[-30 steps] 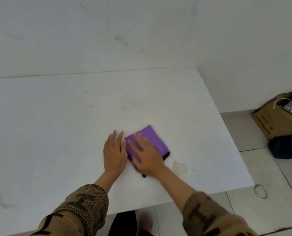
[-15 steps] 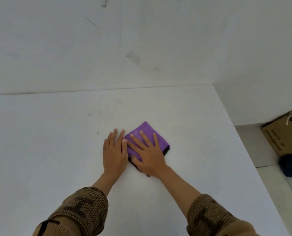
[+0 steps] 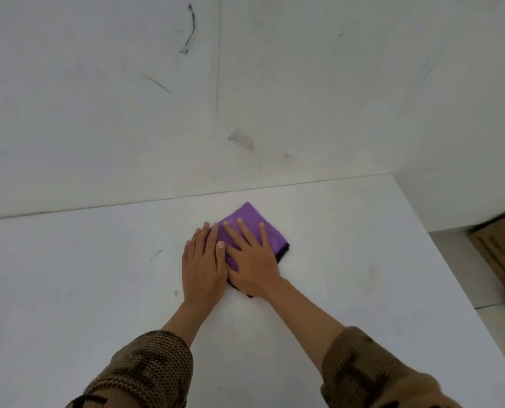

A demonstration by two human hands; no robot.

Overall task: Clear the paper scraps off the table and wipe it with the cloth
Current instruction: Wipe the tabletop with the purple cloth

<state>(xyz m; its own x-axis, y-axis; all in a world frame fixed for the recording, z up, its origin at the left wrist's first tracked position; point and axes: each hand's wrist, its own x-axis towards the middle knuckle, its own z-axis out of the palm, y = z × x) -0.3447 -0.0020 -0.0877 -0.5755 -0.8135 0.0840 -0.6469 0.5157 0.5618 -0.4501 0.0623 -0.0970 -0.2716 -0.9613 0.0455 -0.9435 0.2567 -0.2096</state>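
Purple cloth (image 3: 252,223) near far table (image 3: 68,275) edge

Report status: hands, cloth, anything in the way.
Right hand flat, pressing the purple cloth. Left hand flat on the table beside it. No paper scraps in view; wall close ahead.

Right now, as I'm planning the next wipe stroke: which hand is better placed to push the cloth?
The right hand: it lies flat on the purple cloth, fingers spread. The left hand rests beside it, mostly on the bare table.
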